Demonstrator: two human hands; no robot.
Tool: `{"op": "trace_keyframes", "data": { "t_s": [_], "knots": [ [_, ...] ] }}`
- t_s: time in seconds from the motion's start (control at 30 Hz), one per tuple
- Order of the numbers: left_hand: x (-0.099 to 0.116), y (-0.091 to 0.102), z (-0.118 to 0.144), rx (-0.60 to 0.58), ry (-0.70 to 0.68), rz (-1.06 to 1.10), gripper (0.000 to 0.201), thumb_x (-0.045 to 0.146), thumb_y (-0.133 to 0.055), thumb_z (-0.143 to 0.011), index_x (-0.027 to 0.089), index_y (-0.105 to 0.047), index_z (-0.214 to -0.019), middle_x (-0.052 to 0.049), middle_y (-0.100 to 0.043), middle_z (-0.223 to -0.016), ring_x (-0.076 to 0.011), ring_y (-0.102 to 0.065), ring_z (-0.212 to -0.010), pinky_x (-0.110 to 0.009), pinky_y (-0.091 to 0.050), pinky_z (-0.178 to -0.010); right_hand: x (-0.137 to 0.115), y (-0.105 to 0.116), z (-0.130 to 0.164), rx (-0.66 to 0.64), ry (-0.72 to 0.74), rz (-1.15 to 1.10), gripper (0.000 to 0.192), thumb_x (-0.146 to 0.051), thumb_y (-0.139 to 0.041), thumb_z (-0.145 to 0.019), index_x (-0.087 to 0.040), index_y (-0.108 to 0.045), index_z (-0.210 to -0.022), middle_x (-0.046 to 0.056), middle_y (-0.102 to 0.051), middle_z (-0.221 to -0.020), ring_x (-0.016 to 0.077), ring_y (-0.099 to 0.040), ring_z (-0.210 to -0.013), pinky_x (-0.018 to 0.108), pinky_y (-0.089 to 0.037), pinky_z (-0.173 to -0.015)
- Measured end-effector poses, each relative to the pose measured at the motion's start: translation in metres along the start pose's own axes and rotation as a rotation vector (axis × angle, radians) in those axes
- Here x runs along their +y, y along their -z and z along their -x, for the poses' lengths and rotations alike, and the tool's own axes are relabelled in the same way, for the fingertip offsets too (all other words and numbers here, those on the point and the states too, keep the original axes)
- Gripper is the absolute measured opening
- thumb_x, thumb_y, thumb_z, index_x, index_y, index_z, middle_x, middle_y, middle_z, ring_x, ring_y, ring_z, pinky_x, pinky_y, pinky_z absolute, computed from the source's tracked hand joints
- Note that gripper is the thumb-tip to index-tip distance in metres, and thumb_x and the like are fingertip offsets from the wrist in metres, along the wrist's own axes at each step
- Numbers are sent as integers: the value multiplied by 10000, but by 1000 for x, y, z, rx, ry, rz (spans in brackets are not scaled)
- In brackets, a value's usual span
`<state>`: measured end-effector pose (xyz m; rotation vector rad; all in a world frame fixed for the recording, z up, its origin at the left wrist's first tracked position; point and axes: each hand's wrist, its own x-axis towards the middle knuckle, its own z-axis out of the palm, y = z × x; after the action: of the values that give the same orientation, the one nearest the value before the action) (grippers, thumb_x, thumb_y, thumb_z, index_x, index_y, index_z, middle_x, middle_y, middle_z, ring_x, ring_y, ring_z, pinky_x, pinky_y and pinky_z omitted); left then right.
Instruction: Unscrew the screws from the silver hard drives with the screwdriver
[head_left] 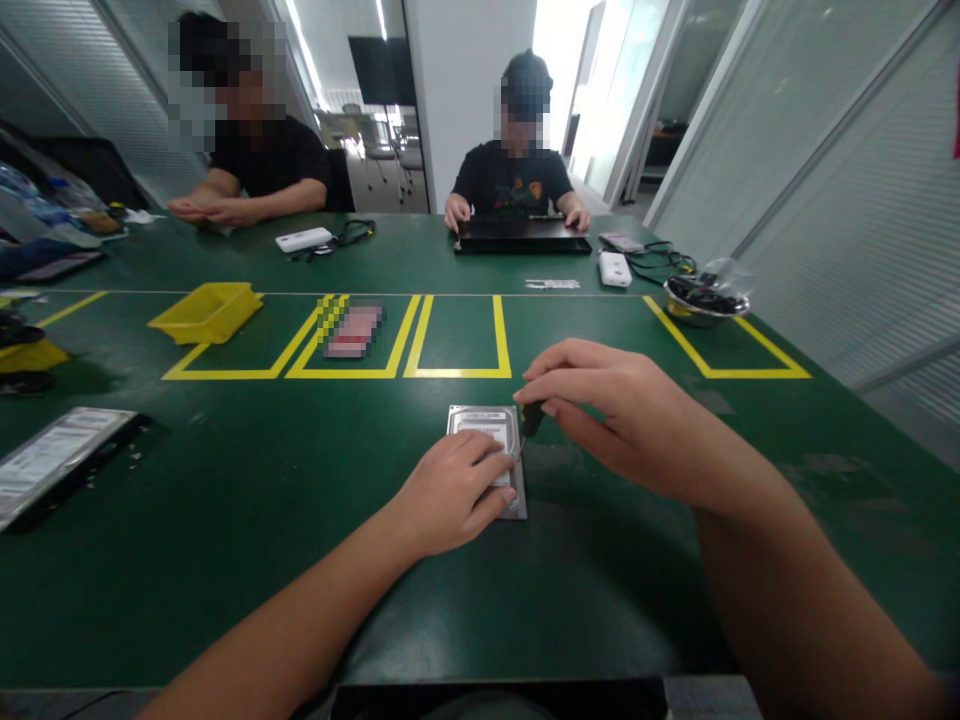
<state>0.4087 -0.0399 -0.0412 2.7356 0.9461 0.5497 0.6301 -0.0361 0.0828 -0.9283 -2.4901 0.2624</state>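
Note:
A silver hard drive (517, 500) with a white label lies on the green table in front of me. My left hand (457, 490) rests over it, fingers bent across its top and thumb near its right edge, holding it down. In my right hand (622, 410) is a small screwdriver (531, 416) with a dark handle, pinched between thumb and fingers. Its thin shaft slants down to the drive's right edge, close to my left fingertips. Whether the tip sits in a screw is too small to tell.
Far left lies another labelled drive (60, 455) beside tiny loose bits. A yellow bin (214, 312), a blurred pink item (355, 332) and a metal bowl of dark parts (705, 300) stand beyond yellow tape outlines. Across the table sit two people, one holding a black panel (523, 236).

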Motion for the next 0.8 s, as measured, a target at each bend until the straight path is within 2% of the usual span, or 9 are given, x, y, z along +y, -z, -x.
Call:
{"op": "trace_keyframes", "data": {
  "t_s": [0.4, 0.6, 0.8],
  "knots": [
    [-1, -1, 0, 5, -10, 10, 328, 377, -500, -958, 173, -625, -1182, -120, -618, -1163, -284, -559, -1099, -480, -466, -966, 3, -4, -2, 14, 10, 3, 134, -132, -513, -955, -157, -644, -933, 50, -643, -1016, 146, -590, -930, 256, -454, -846],
    [-1, -2, 1, -9, 0, 4, 344, 390, -509, -952, 173, -612, -1197, -121, -608, -1180, -292, -550, -1120, -485, -455, -977, 4, -4, 0, 25, 28, 1, 138, -119, -553, -929, -147, -627, -1043, 36, -652, -1031, 132, -593, -938, 240, -444, -849],
    [-1, -2, 1, -13, -3, 5, 337, 391, -506, -955, 168, -607, -1186, -116, -604, -1177, -288, -544, -1115, -484, -448, -984, 2, -3, -1, 4, 26, -29, 172, -98, -545, -918, -150, -640, -1051, 49, -633, -1053, 144, -581, -965, 257, -452, -863]
  ]
}}
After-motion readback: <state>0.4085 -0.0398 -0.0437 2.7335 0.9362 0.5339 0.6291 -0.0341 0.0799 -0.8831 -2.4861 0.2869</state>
